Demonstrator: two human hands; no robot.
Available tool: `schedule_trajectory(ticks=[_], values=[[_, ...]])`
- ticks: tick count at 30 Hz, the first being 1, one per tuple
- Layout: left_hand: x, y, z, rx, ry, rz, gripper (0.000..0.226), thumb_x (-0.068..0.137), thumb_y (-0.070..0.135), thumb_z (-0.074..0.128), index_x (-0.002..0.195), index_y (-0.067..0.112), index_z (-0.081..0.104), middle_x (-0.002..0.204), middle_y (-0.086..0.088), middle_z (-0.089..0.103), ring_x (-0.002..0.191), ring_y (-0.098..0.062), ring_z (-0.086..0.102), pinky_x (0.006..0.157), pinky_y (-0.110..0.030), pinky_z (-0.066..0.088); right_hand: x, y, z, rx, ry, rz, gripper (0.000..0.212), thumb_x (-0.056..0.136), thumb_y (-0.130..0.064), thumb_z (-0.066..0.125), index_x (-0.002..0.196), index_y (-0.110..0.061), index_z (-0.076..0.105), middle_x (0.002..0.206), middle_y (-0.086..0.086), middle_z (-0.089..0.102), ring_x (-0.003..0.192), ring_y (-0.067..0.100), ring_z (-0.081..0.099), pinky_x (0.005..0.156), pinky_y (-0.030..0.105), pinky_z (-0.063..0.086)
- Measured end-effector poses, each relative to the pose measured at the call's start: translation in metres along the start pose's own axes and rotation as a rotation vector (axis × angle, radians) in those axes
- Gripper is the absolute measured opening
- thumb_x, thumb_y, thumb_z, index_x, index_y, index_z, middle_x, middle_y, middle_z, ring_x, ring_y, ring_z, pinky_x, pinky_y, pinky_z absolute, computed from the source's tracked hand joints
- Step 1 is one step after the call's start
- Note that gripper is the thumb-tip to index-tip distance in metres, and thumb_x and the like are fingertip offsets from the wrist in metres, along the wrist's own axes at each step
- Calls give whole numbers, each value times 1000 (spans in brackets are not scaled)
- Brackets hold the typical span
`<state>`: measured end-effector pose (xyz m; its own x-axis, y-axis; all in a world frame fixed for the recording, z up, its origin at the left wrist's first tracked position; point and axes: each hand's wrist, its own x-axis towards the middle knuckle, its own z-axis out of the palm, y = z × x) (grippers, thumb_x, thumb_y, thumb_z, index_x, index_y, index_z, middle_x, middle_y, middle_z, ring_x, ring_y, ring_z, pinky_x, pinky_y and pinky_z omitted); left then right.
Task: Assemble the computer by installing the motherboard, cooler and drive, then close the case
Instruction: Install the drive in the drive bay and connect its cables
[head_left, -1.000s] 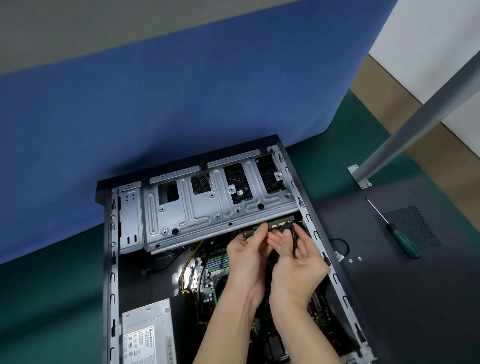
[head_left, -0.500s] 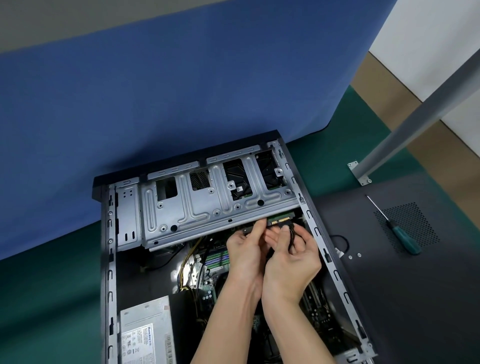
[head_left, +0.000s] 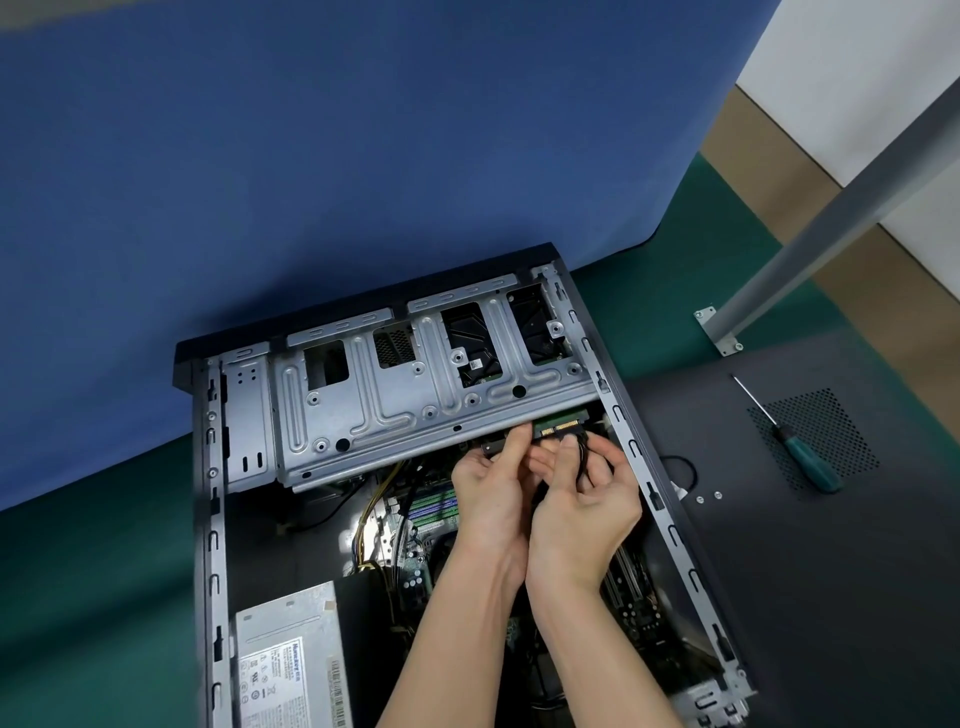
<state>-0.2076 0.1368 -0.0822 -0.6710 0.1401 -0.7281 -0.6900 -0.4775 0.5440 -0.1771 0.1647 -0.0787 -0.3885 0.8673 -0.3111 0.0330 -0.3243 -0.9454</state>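
Note:
An open black computer case (head_left: 208, 519) lies flat on the green mat. Its silver drive cage (head_left: 395, 410) spans the far end, with the drive (head_left: 561, 422) showing a green board edge and gold contacts beneath the cage's near right edge. My left hand (head_left: 491, 493) pinches a black connector just left of those contacts. My right hand (head_left: 582, 509) holds a bundle of black cables (head_left: 582, 457) right below the drive's edge. The motherboard (head_left: 431, 512) lies inside the case, mostly hidden by my forearms.
A silver power supply (head_left: 291, 660) sits in the case's near left corner. The dark side panel (head_left: 831, 571) lies to the right with a teal-handled screwdriver (head_left: 805, 457) and two small screws (head_left: 709, 498) on it. A grey metal leg (head_left: 831, 208) and blue partition (head_left: 363, 156) stand behind.
Both hands have stayed at the drive's connector edge, with only small finger shifts. The view has tilted slightly, so the case sits a little higher in frame.

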Motion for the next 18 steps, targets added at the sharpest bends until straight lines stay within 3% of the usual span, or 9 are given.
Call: schedule_trajectory(ticks=[5, 8, 12, 18], values=[[-1, -1, -1, 25, 11, 26, 31, 84, 9, 69, 80, 13, 39, 81, -16, 54, 67, -20, 54, 75, -38, 48, 2, 4, -2, -13, -6, -31, 16, 93, -4, 59, 108, 1, 55, 82, 11, 70, 70, 20, 72, 65, 25, 58], [-1, -3, -1, 49, 24, 63, 35, 84, 10, 69, 76, 15, 35, 74, -13, 53, 66, -20, 55, 78, -40, 48, 3, 8, -2, -43, -3, -71, 14, 92, -1, 60, 105, -1, 56, 76, 6, 69, 66, 18, 72, 64, 24, 57], [-2, -5, 0, 55, 40, 110, 31, 85, 9, 68, 82, 12, 37, 61, -8, 55, 59, -17, 55, 65, -33, 48, 7, 9, 0, -48, 31, -60, 14, 90, 6, 59, 102, -2, 57, 67, 6, 68, 56, 14, 67, 58, 23, 55], [0, -3, 4, 62, 96, 131, 42, 84, 7, 68, 75, 18, 28, 43, 4, 45, 41, -8, 46, 45, -22, 44, 12, 7, 6, -68, 39, -49, 28, 90, 8, 57, 90, -20, 56, 57, 0, 64, 48, 8, 58, 52, 19, 49]])
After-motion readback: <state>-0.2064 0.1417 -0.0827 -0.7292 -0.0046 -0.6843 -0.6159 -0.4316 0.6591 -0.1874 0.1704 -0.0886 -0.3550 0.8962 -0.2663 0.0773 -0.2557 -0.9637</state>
